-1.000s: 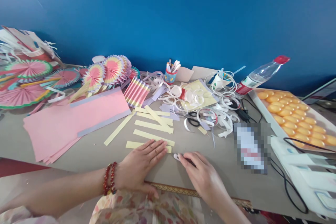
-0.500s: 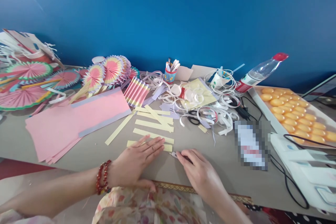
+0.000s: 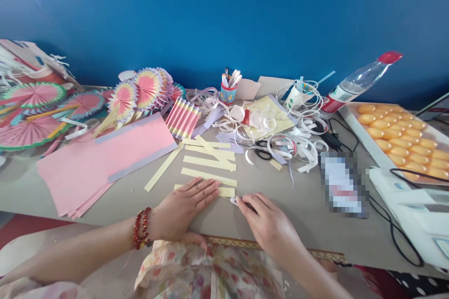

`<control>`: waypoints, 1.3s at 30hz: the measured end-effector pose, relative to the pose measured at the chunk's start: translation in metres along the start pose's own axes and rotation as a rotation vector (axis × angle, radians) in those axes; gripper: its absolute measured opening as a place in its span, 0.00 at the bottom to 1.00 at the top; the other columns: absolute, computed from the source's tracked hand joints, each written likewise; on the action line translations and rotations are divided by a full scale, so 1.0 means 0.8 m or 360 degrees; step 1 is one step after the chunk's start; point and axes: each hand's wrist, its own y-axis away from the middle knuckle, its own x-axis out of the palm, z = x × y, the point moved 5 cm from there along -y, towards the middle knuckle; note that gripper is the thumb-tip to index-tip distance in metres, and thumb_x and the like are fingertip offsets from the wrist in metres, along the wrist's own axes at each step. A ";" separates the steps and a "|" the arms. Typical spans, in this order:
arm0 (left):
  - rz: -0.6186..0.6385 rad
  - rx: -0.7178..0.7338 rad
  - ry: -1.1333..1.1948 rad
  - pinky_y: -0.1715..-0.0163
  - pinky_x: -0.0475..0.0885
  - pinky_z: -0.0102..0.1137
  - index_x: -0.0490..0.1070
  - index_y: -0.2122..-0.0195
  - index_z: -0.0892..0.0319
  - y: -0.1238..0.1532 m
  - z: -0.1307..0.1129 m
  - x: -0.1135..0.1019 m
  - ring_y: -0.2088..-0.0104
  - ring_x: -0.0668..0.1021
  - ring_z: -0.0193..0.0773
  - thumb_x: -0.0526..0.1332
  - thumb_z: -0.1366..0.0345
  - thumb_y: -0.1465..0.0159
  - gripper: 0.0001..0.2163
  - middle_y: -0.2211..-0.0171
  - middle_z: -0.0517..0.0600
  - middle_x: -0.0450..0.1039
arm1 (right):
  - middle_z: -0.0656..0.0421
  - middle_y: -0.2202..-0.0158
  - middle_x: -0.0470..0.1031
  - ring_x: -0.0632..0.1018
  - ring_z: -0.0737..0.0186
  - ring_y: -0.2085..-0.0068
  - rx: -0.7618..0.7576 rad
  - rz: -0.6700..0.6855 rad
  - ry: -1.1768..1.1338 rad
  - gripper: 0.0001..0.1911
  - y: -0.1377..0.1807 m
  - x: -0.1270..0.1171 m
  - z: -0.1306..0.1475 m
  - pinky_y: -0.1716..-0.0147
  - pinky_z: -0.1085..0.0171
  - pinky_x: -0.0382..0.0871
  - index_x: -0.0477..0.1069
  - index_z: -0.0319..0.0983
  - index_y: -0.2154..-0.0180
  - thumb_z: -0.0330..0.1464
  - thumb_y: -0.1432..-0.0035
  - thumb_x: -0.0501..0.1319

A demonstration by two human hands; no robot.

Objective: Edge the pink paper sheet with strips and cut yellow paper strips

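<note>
My left hand (image 3: 192,202) lies flat with its fingers stretched over the nearest pale yellow paper strip (image 3: 227,192), pressing it on the table. Beside the strip's right end, my right hand (image 3: 261,217) is closed round a small craft knife (image 3: 233,200); its pale front end and thin tip point left, and the rest is mostly hidden in the fingers. Beyond my left hand, several more yellow strips (image 3: 209,176) lie roughly in rows, with one across others at a slant. A pleated pink and yellow paper piece (image 3: 182,119) stands behind them.
Pink paper sheets (image 3: 75,173) and folded paper fans (image 3: 149,86) occupy the left. Behind are a pen cup (image 3: 228,94), curled white tape backing (image 3: 280,145) and scissors (image 3: 263,153). A bottle (image 3: 354,86), a tray of yellow oval pieces (image 3: 396,168) and black cables (image 3: 389,224) lie right.
The view has shifted slightly. My left hand still presses on the strip. The knife's tip, clear of the strip's lower edge before, is now closer to its right end.
</note>
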 end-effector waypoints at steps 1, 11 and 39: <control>0.0002 -0.0002 -0.0003 0.32 0.38 0.47 0.34 0.29 0.63 0.000 0.000 0.000 0.31 0.48 0.54 0.54 0.38 0.38 0.48 0.29 0.59 0.36 | 0.54 0.62 0.74 0.73 0.58 0.61 0.0003 0.0002 0.0001 0.19 -0.001 0.001 0.002 0.62 0.64 0.69 0.70 0.38 0.49 0.20 0.37 0.50; 0.0023 -0.0006 -0.0003 0.32 0.38 0.48 0.33 0.29 0.63 0.000 -0.001 0.000 0.31 0.48 0.55 0.53 0.37 0.38 0.48 0.29 0.60 0.37 | 0.53 0.61 0.75 0.73 0.57 0.61 0.0005 -0.0022 -0.0015 0.17 -0.011 0.013 0.016 0.63 0.62 0.70 0.70 0.37 0.51 0.21 0.37 0.51; 0.0069 0.0009 -0.0017 0.32 0.38 0.47 0.32 0.29 0.61 0.033 0.019 -0.006 0.30 0.47 0.53 0.52 0.38 0.36 0.46 0.29 0.59 0.37 | 0.54 0.61 0.75 0.74 0.57 0.61 -0.0031 -0.0022 -0.0033 0.15 -0.030 0.018 0.032 0.63 0.63 0.69 0.71 0.37 0.52 0.21 0.37 0.53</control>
